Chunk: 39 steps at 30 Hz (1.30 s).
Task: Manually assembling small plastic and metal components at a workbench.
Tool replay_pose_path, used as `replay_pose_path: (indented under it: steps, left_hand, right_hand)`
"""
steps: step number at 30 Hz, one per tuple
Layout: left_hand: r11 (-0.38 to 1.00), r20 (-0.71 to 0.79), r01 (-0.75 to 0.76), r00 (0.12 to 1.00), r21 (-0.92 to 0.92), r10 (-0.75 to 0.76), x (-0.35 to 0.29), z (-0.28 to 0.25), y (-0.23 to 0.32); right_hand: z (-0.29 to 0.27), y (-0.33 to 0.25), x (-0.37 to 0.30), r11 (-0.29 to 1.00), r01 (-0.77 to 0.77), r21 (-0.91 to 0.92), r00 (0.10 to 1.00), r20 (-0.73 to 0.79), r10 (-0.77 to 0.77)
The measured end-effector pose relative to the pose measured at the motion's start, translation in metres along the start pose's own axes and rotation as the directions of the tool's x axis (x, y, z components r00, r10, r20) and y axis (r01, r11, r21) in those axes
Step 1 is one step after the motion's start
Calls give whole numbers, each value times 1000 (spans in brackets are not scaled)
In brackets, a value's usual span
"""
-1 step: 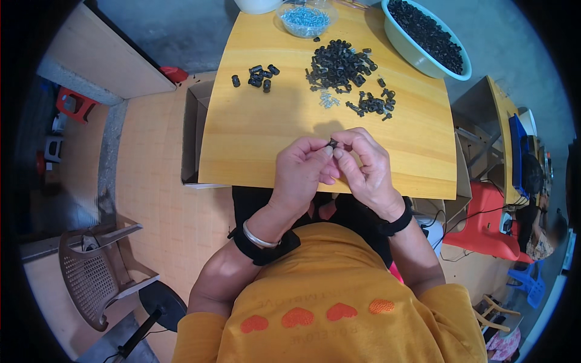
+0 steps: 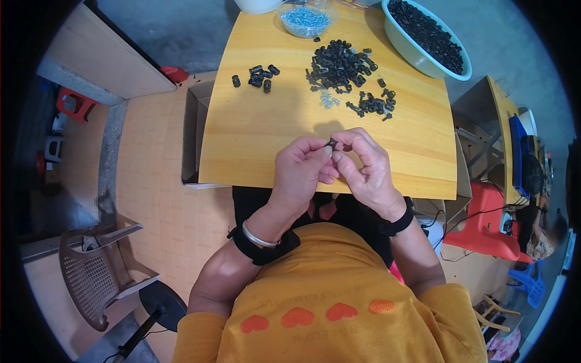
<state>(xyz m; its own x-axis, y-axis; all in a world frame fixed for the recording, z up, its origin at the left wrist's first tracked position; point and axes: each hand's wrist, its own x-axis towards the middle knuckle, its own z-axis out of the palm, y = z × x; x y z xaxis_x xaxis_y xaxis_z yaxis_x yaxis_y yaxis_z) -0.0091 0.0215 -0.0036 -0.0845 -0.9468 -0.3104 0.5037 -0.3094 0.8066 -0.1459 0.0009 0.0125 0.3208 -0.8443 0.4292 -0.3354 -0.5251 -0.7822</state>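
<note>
Above the table's near edge, a small black plastic piece [image 2: 331, 143] is pinched between the fingertips of both hands. My left hand [image 2: 302, 168] grips it from the left with thumb and forefinger. My right hand [image 2: 366, 166] holds it from the right, its fingers curled. The fingers cover much of the piece. Farther up the wooden table [image 2: 254, 145] lie a large pile of black plastic parts [image 2: 339, 65], a smaller cluster of black parts [image 2: 376, 104] and a few tiny silvery pieces [image 2: 328, 100]. Several black barrel-shaped pieces [image 2: 259, 75] sit apart at the left.
A clear bowl of small bluish, shiny pieces [image 2: 305, 19] stands at the far edge. Beside it, at the far right, is a pale green basin [image 2: 466, 74] heaped with black parts. An open cardboard box [image 2: 192, 133] flanks the table's left side; a red chair [image 2: 484, 221] stands to the right.
</note>
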Motion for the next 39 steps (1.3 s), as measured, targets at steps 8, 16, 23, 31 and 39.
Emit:
replay_pose_path:
  steps: [8,16,23,31,39]
  left_hand:
    - [999,40,40,998,16,-41,3,-5,-2]
    - [995,-18,20,1000,-97,-22,2,-1,-2]
    - [991,-55,21,998,-130,-28,-1,1,-4]
    - [986,-70,-14,998,-164,3,-3,-1,-13]
    - [986,-102,-26,995,-164,9,-1,1,-14]
  right_hand:
    - [8,4,-5,994,11,-109,1000,8,-10]
    - [16,-2,-8,990,-26,-140,999,-49,19]
    - [19,1,-11,988,-37,-147,998,-47,30]
    - [28,0,-13,983,-34,-180,996,-84,19]
    - [35,3,-16,985,-46,-167,990,-136,23]
